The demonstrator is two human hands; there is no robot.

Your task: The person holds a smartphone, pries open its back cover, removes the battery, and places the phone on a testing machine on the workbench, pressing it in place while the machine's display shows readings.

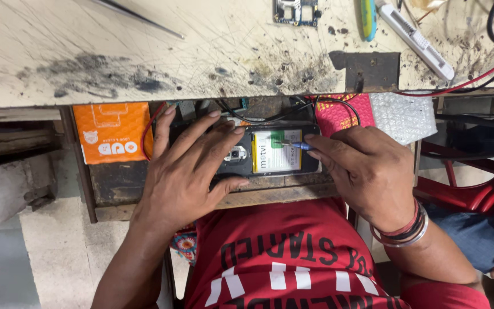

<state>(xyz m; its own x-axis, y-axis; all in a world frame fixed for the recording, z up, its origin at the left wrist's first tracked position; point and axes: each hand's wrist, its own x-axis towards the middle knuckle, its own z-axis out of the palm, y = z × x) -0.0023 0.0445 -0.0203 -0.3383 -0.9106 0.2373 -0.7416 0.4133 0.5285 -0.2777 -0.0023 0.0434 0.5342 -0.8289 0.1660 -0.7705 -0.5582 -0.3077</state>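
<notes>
Opened phone (270, 151) lies under left hand (187, 166), beside right hand (367, 169)

Scratched, stained pale wooden workbench (144, 51) bearing small green circuit board (296, 11), white rectangular bar-shaped device (415, 40), thin metal rod (138, 18) (upper left).

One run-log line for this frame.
left hand: steadies opened phone | right hand: holds blue-tipped tool on battery | surface: open drawer

An orange packet (111, 133), a red dotted pouch (345, 113), a blue-tipped tool (302, 146), and a black phone (270, 151) with a white battery.
</notes>
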